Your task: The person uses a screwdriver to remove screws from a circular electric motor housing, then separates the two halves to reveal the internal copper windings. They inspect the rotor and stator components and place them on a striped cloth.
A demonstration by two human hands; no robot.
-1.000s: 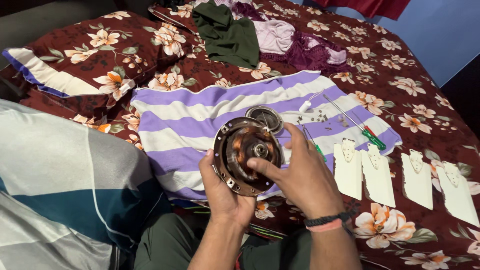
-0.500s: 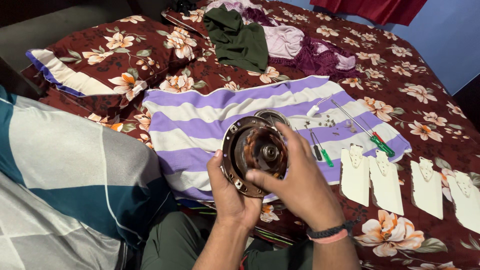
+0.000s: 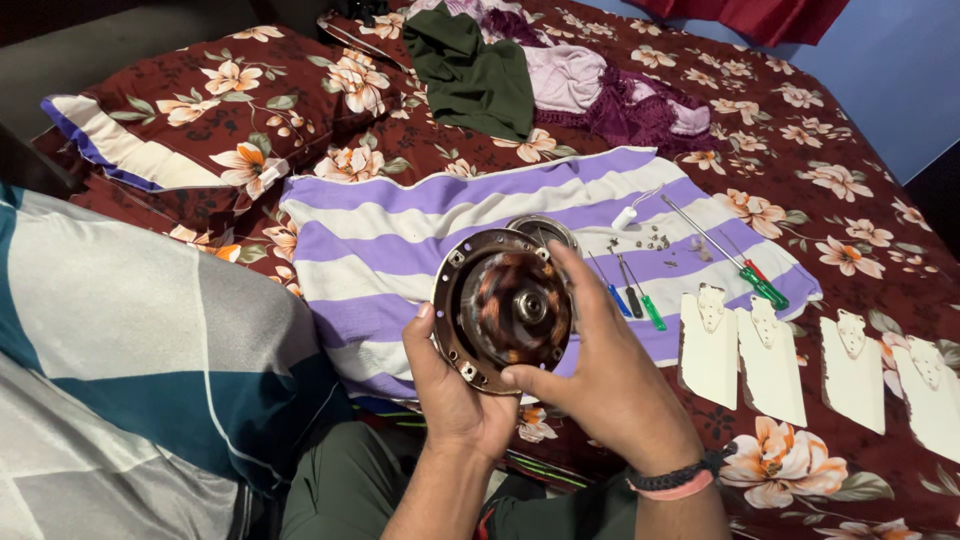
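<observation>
Both hands hold a round fan motor above a striped towel on a bed.

The left hand point(image 3: 455, 395) grips the motor point(image 3: 503, 308) from below; the right hand point(image 3: 600, 375) has its fingers point(image 3: 575, 285) clasped over the rim, copper windings showing inside. Beyond the fingers lie screwdrivers point(image 3: 632, 295) and small screws point(image 3: 650, 241) on the towel point(image 3: 400, 230); right of them, cream fan blades point(image 3: 770, 360) rest on the floral bed point(image 3: 860, 130).

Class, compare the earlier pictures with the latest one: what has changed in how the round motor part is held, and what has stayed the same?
Little changed. Both hands keep hold of the round motor housing: the left hand underneath, the right hand at its rim, fingers shifted slightly. The open side still faces the camera. The screwdrivers, striped towel and cream blades lie as before.
</observation>
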